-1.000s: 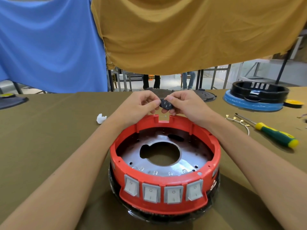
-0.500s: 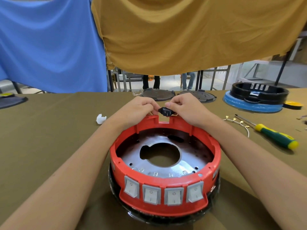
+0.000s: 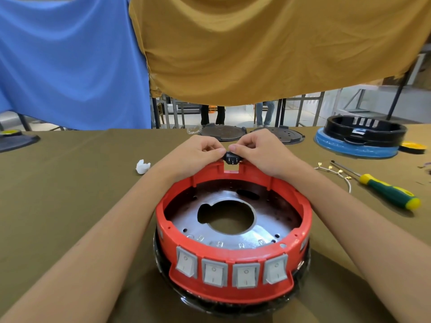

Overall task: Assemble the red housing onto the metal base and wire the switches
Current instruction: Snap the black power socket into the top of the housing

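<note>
A: Hand state?
B: Left hand (image 3: 198,153) and right hand (image 3: 257,151) both pinched the black socket (image 3: 231,157), fingers curled tight on either side.
A: Housing?
B: Red housing (image 3: 233,234) sat on the metal base (image 3: 263,226); its rear notch (image 3: 231,167) was just below the fingertips.

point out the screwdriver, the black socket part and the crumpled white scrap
screwdriver (image 3: 389,193), head view, on its green and yellow handle
black socket part (image 3: 231,157), head view, on its pinned face between both hands
crumpled white scrap (image 3: 142,166), head view, on its middle
</note>
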Demonstrator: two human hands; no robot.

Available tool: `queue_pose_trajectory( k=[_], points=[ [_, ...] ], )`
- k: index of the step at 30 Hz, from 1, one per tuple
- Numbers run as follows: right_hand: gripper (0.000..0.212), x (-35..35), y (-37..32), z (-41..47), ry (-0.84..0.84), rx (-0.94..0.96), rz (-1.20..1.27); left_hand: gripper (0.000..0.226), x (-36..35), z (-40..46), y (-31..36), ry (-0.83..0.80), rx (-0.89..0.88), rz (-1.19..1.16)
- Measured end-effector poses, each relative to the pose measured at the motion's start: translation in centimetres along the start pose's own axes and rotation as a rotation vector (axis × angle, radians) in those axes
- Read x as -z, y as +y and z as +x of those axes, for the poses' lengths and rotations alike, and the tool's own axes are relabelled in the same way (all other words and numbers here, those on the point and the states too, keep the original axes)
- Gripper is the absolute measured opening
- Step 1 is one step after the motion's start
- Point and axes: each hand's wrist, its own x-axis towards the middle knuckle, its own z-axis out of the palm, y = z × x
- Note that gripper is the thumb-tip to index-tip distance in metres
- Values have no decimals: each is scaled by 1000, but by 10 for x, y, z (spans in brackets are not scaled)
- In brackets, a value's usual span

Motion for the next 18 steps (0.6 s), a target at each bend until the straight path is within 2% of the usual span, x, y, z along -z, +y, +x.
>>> queue_pose_trajectory(
  k=[18],
  points=[
    [24, -1, -1, -1, -61, -2, -77, 17, 0, -2, 5, -41, 28, 31]
  ],
)
